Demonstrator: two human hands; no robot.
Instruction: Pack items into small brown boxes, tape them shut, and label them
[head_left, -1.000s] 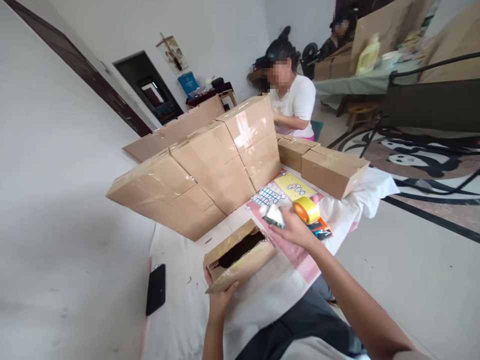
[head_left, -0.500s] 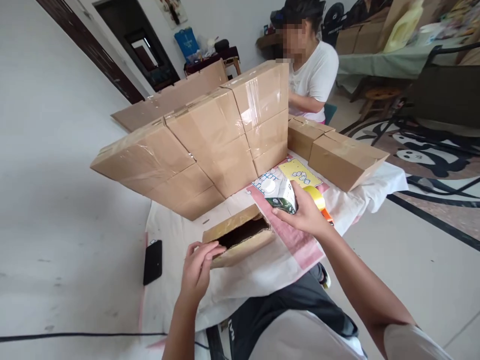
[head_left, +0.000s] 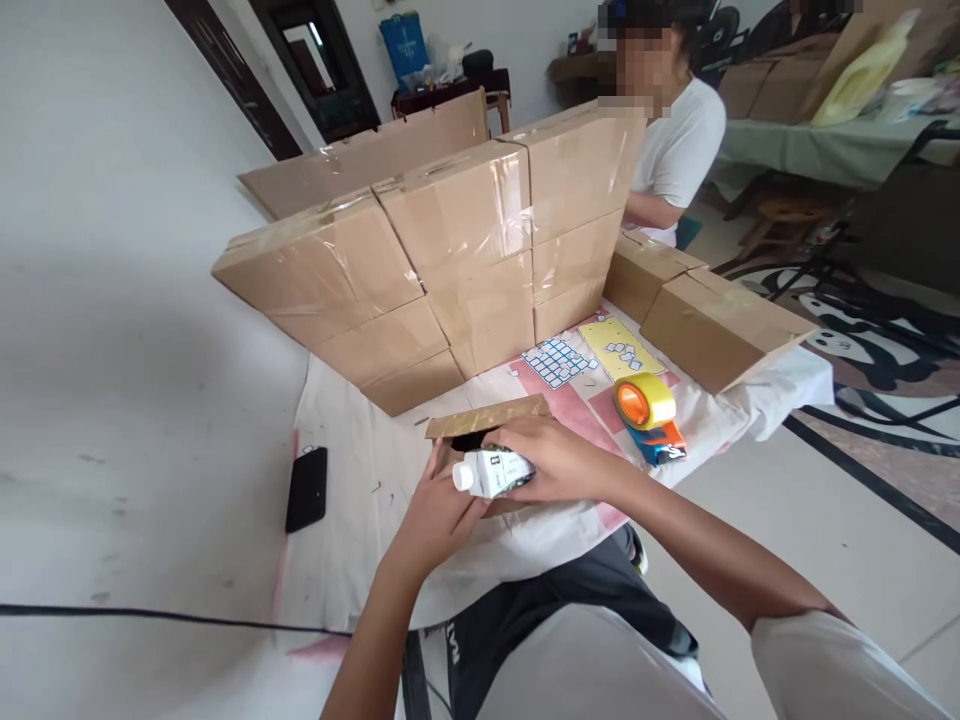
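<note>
A small open cardboard box (head_left: pixel 495 412) lies on the cloth-covered table in front of me, its dark opening facing up. My right hand (head_left: pixel 551 455) grips a white drink carton (head_left: pixel 501 472) with a white cap and dark green lower end. The carton is tilted over the opening, its cap pointing left. At the box's left end is my left hand (head_left: pixel 442 505), its fingers closed about the edge and its thumb close beneath the carton's cap. Both hands hide much of the box; whether the left thumb touches the carton I cannot tell.
A wall of taped cardboard boxes (head_left: pixel 465 270) stands behind, with more boxes (head_left: pixel 720 320) at the right. A tape dispenser with yellow tape (head_left: pixel 646 405) sits right of my hand. A black phone (head_left: pixel 307 490) lies at the left edge. Across the table is a person (head_left: pixel 686 140).
My right hand has brought the carton left and down over the box, turning its cap leftward. My left hand has moved right along the box's end. The tape dispenser has come into full view.
</note>
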